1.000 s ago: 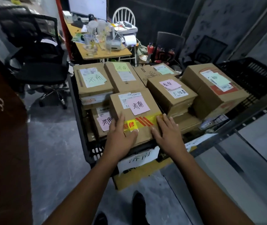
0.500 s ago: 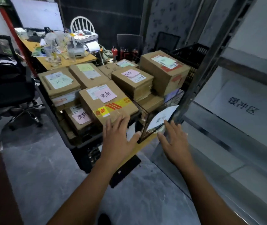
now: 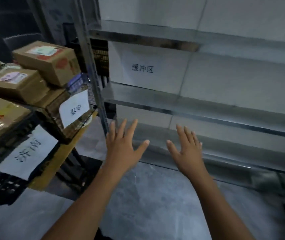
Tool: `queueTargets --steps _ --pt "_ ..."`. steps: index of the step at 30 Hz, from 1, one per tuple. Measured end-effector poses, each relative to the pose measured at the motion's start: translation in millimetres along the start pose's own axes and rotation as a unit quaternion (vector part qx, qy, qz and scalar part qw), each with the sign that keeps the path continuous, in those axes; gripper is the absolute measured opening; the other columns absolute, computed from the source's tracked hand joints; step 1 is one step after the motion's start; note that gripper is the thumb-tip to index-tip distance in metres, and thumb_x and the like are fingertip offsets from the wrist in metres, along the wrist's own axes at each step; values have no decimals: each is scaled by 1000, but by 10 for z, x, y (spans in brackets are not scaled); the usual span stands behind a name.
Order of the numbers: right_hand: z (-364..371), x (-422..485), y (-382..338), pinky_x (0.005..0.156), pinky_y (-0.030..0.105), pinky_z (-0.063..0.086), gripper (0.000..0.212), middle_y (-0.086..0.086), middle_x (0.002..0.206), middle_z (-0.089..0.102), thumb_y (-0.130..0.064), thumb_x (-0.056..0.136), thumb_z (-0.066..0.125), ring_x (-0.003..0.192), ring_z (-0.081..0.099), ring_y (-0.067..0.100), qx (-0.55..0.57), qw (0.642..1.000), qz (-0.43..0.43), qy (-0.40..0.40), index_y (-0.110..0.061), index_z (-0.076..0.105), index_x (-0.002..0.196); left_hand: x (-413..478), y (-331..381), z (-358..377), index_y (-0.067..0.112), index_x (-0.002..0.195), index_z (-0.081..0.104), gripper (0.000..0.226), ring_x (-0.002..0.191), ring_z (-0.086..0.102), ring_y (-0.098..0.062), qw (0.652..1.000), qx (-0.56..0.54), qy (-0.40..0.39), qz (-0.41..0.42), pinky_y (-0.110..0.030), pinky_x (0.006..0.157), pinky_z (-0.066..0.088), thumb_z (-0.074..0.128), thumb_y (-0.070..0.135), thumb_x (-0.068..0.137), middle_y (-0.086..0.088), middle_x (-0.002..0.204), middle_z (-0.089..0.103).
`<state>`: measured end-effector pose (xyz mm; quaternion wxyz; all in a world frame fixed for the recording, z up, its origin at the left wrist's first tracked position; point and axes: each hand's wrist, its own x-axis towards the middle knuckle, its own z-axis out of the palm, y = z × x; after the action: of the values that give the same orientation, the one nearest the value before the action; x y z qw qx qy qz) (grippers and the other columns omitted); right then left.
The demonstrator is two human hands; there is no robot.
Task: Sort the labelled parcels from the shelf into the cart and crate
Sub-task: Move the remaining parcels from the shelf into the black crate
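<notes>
Shelf edge runs just beyond left hand and right hand (both spread wide, empty).

A white paper sheet on the wall behind the metal shelf carries three handwritten black characters: 缓冲区. On the front of the black crate hangs a second white sheet with two large handwritten characters turned on their side. They look like 济南 (the blur leaves the second one less sure). A smaller white sheet on the wire cart also bears two handwritten characters, sideways and too smeared to read. The cardboard parcels carry pink, green and white labels, none legible from here.
</notes>
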<state>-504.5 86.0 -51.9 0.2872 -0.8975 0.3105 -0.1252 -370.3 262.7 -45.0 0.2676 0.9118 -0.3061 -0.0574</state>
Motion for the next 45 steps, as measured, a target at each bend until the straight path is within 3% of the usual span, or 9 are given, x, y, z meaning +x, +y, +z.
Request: queueTargets --steps 6,16,23,33,39,45 --pt "-670 -439 855 126 56 0 71 -5 173 6 -58 101 45 159 -4 23 3 993 92 71 -40 13 162 -4 1056 578 51 160 -3 86 156 -22 -25 992 28 -71 104 -55 127 1 40 80 91 15 171 -14" --pt "-1329 -863 1811 125 51 -7 67 -8 172 6 -59 101 43 158 -9 16 -11 958 237 162 -44 16 161 277 2240 1508 45 161 10 81 158 -15 -25 959 8 -165 231 -54 127 -3 38 77 92 10 173 -1" --pt "-1864 -665 2340 125 52 -7 68 -10 172 5 -62 101 41 158 -9 16 -38 925 316 210 -45 13 161 756 3113 2080 48 161 7 79 158 -10 -30 934 -43 -190 298 -56 127 1 40 74 94 7 173 4" --pt "-2348 -351 2845 125 50 -8 68 -12 172 5 -64 100 38 158 -10 14 -47 876 407 255 -48 13 161 1381 4073 2692 46 162 8 80 158 -9 -30 900 -84 -251 347 -55 127 2 44 72 95 5 173 6" --pt "-2425 -493 3162 127 55 -6 67 -12 172 7 -63 100 39 158 -6 15 -18 839 476 265 -47 14 161 1228 4557 3193 45 162 12 79 158 -9 -27 867 -96 -348 342 -54 127 2 48 68 95 6 173 8" --pt "-2702 -722 3768 124 57 -10 67 -10 172 7 -62 101 40 159 -7 16 -7 794 535 289 -46 15 161 1087 5207 3705 39 163 10 84 158 -9 -24 845 -105 -369 373 -55 128 4 50 68 95 4 173 6"
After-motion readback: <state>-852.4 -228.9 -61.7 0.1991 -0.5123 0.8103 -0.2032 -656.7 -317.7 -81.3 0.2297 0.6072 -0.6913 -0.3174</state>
